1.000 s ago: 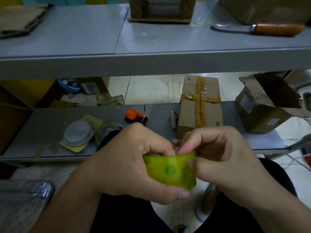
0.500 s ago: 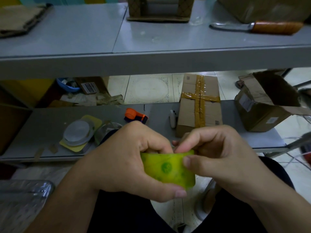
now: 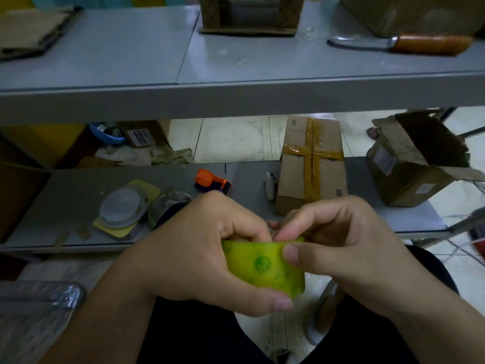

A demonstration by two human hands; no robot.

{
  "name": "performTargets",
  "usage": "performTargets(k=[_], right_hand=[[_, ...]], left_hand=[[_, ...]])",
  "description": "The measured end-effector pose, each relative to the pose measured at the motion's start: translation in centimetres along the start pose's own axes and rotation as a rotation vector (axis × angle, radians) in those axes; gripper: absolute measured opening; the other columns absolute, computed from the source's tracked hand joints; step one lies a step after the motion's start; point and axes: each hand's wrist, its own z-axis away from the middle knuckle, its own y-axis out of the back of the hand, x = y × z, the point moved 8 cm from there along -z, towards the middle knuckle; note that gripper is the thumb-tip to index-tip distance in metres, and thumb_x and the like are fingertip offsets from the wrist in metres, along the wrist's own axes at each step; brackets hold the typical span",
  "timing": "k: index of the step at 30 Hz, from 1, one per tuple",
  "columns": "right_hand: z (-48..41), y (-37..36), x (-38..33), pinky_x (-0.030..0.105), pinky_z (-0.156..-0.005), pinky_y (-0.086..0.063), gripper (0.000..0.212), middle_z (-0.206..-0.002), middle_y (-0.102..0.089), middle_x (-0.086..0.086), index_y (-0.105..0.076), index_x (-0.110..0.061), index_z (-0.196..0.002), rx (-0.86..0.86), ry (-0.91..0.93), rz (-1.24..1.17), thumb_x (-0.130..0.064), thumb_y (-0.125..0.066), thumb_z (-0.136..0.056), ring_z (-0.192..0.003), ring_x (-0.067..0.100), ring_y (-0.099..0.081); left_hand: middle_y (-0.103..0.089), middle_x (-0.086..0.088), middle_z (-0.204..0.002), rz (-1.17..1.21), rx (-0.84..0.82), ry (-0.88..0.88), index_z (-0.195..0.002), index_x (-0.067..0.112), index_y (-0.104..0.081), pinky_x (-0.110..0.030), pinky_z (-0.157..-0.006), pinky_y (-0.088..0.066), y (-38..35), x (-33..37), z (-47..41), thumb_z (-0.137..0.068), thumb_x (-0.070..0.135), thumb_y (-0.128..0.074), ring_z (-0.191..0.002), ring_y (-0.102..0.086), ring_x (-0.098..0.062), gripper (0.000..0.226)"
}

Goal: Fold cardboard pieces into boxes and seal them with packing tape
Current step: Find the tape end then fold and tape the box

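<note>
A yellow-green tape roll [image 3: 265,266] with green printed marks sits between both hands over my lap. My left hand [image 3: 199,253] grips it from the left, thumb under its lower edge. My right hand [image 3: 338,243] pinches the roll's upper right edge, thumb on its face and index finger curled over the top. A sealed cardboard box [image 3: 311,164] with crossed brown tape lies on the low shelf [image 3: 78,190] beyond my hands. An open cardboard box [image 3: 420,164] lies tipped at the right. An orange tape dispenser [image 3: 212,181] rests on the shelf.
A knife with an orange handle [image 3: 409,44] lies on the upper table [image 3: 131,56], next to a small cardboard frame [image 3: 249,17]. Round clear lids on a yellow pad [image 3: 123,208] sit at the shelf's left. A white marker [image 3: 270,186] lies beside the sealed box.
Both hands keep hold of the tape roll with almost no movement. My right thumb has shifted slightly left across the roll's face.
</note>
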Motion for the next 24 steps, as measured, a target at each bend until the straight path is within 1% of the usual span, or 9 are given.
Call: performTargets(k=[2,4,7,8,10,13,15,18,24], right_hand=[[0.0,0.0,-0.1,0.064,-0.087,-0.054,0.032,-0.089,-0.077,0.020,-0.082,-0.015,-0.087,-0.013,0.010,0.000,-0.039,-0.092,-0.068,-0.093,0.054,-0.068],[0.0,0.1,-0.1,0.065,-0.087,-0.053,0.023,-0.087,-0.077,0.019,-0.083,-0.016,-0.085,-0.008,0.023,0.031,-0.026,-0.089,-0.066,-0.092,0.052,-0.069],[0.0,0.2,-0.3,0.051,-0.081,-0.060,0.013,-0.083,-0.077,0.014,-0.082,-0.016,-0.083,0.009,0.052,0.108,-0.019,-0.079,-0.070,-0.087,0.039,-0.074],[0.0,0.3,-0.4,0.044,-0.081,-0.061,0.012,-0.083,-0.078,0.011,-0.081,-0.015,-0.083,0.018,0.065,0.146,-0.015,-0.079,-0.071,-0.085,0.032,-0.075],[0.0,0.7,-1.0,0.041,-0.088,-0.061,0.011,-0.089,-0.079,0.004,-0.081,-0.014,-0.082,0.067,0.112,0.254,-0.010,-0.078,-0.073,-0.092,0.020,-0.075],[0.2,1.8,-2.6,0.045,-0.088,-0.058,0.018,-0.102,-0.076,-0.005,-0.080,-0.022,-0.090,0.197,0.275,0.534,-0.026,-0.082,-0.073,-0.105,0.019,-0.072],[0.4,2.2,-3.2,0.044,-0.080,-0.057,0.018,-0.097,-0.073,-0.005,-0.078,-0.026,-0.090,0.261,0.349,0.656,-0.035,-0.082,-0.076,-0.099,0.020,-0.070],[0.6,1.9,-3.4,0.041,-0.070,-0.054,0.007,-0.085,-0.071,-0.002,-0.078,-0.026,-0.084,0.281,0.391,0.726,-0.029,-0.082,-0.080,-0.085,0.019,-0.069],[1.0,0.9,-3.3,0.024,-0.071,-0.050,0.005,-0.084,-0.067,-0.011,-0.074,-0.025,-0.086,0.292,0.385,0.819,-0.029,-0.075,-0.083,-0.083,0.012,-0.065]], left_hand=[[-0.059,0.017,-0.056,-0.011,0.021,-0.012,-0.074,0.034,-0.072,-0.012,-0.050,-0.036,1.0,-0.4,0.7,-0.068,0.033,-0.097,-0.047,-0.055,0.000,0.025],[-0.059,0.018,-0.057,-0.070,0.024,-0.040,-0.073,0.035,-0.071,-0.012,-0.050,-0.037,0.2,0.2,0.0,-0.068,0.031,-0.098,-0.048,-0.055,0.001,0.028],[-0.059,0.016,-0.056,-0.025,0.060,0.009,-0.071,0.034,-0.070,-0.015,-0.048,-0.035,0.8,-0.6,0.3,-0.069,0.029,-0.098,-0.047,-0.053,0.000,0.028],[-0.060,0.011,-0.055,-0.049,0.062,0.033,-0.070,0.032,-0.070,-0.018,-0.046,-0.035,0.8,-0.8,0.4,-0.070,0.031,-0.098,-0.046,-0.053,-0.003,0.027],[-0.063,0.002,-0.058,-0.099,0.092,0.057,-0.071,0.024,-0.072,-0.025,-0.044,-0.036,0.7,-1.0,0.3,-0.072,0.036,-0.096,-0.046,-0.055,-0.012,0.027],[-0.062,-0.001,-0.059,-0.273,0.172,0.041,-0.068,0.020,-0.070,-0.031,-0.043,-0.038,1.3,-1.1,0.2,-0.075,0.041,-0.094,-0.048,-0.057,-0.018,0.032],[-0.057,0.004,-0.057,-0.372,0.209,0.026,-0.064,0.022,-0.065,-0.025,-0.044,-0.034,1.6,-0.7,0.2,-0.076,0.043,-0.093,-0.048,-0.054,-0.015,0.037],[-0.056,0.005,-0.056,-0.452,0.208,0.027,-0.065,0.022,-0.065,-0.017,-0.046,-0.031,1.7,-0.3,0.2,-0.078,0.047,-0.090,-0.049,-0.055,-0.014,0.037],[-0.056,0.005,-0.055,-0.549,0.219,0.009,-0.066,0.021,-0.066,-0.027,-0.045,-0.036,1.5,0.0,0.2,-0.079,0.051,-0.085,-0.050,-0.056,-0.015,0.038]])
